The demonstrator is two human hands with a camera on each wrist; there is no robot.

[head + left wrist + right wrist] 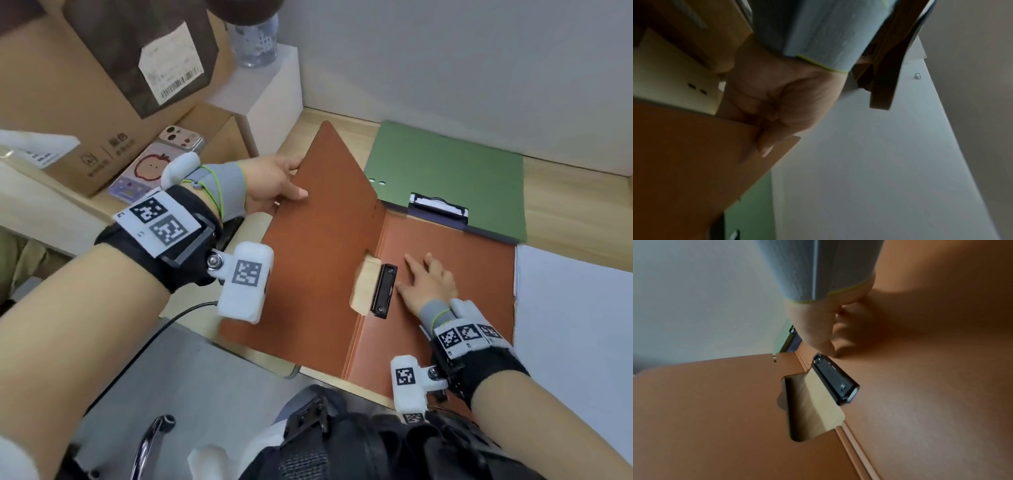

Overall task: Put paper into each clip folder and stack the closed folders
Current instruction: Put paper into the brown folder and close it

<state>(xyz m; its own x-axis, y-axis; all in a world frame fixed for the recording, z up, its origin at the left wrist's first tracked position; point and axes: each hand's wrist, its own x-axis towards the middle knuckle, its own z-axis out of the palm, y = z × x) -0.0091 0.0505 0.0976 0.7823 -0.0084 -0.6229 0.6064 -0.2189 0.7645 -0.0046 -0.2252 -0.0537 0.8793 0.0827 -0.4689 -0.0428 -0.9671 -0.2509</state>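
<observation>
An orange-brown clip folder (325, 260) lies open on the wooden desk, its cover raised at a slant on the left. My left hand (274, 185) grips the cover's far left edge, thumb on its inner face; the left wrist view shows the thumb (766, 142) pinching the cover (694, 154). My right hand (424, 279) rests flat with straight fingers on the folder's right inner panel, beside the black clip (385, 289) at the spine, also seen as the clip (835, 379). White paper (575, 329) lies to the right. A green folder (448, 178) lies behind, over a dark clipboard.
Cardboard boxes (68, 113) and a white block (270, 89) with a clear cup stand at the back left. Phone cases (154, 168) sit in an open box. A grey wall runs behind the desk. A black cable (171, 322) hangs off the near left edge.
</observation>
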